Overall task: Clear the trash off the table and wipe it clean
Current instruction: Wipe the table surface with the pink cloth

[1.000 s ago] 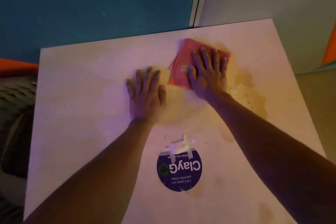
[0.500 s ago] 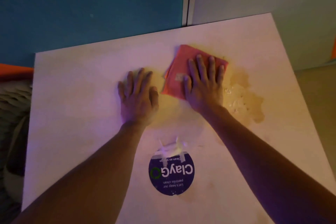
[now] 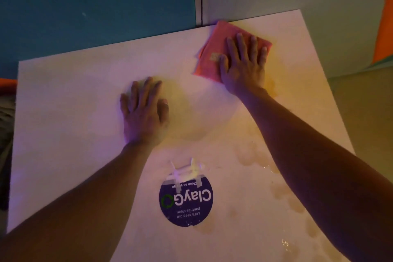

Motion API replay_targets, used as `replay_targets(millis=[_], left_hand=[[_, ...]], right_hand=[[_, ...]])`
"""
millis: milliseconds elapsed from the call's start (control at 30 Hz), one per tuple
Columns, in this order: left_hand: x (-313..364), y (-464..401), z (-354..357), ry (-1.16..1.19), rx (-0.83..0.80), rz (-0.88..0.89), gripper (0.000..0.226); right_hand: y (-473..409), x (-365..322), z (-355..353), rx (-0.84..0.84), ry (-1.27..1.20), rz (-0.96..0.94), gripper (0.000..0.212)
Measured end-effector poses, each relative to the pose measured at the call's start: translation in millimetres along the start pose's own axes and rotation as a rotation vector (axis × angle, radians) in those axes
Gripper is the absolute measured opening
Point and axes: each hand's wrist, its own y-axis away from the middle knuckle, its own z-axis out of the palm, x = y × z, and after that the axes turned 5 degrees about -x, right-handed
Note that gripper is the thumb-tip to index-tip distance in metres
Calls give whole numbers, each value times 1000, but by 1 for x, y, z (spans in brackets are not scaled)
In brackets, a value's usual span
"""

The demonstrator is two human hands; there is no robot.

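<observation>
Soft, limp pink cloth [image 3: 209,57], far of the sticker [image 3: 186,202], is pressed flat under open right hand [image 3: 242,66]; left hand [image 3: 144,112] is splayed on surface [image 3: 63,134]; best pinched at an edge.

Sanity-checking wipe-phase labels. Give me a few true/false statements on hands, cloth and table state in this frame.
1. The right hand presses flat on the pink cloth. True.
2. The left hand holds a second cloth. False: it rests flat and bare on the table.
3. The cloth lies near the table's far edge. True.
4. The round purple sticker sits under the cloth. False: it lies apart, near the table's near side, between the forearms.
5. Wet yellowish patches show on the table's right part. True.
</observation>
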Motion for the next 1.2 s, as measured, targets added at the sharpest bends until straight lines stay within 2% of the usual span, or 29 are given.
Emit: replay_targets(millis=[200,367,500,733,1200], left_hand=[[1,-1,-1,-10,9,-9,54],[6,1,1,-38,11,-6,54],[25,-3,0,-2,-12,-48,58],[94,-19,12,34,-75,21,59],[95,-15,21,-1,0,8,58]], right_hand=[[78,8,8,80,-9,6,57],[152,11,8,25,11,-18,58],[172,27,4,14,18,-12,58],[155,37,4,20,6,49,59],[36,77,-11,26,24,172,61]])
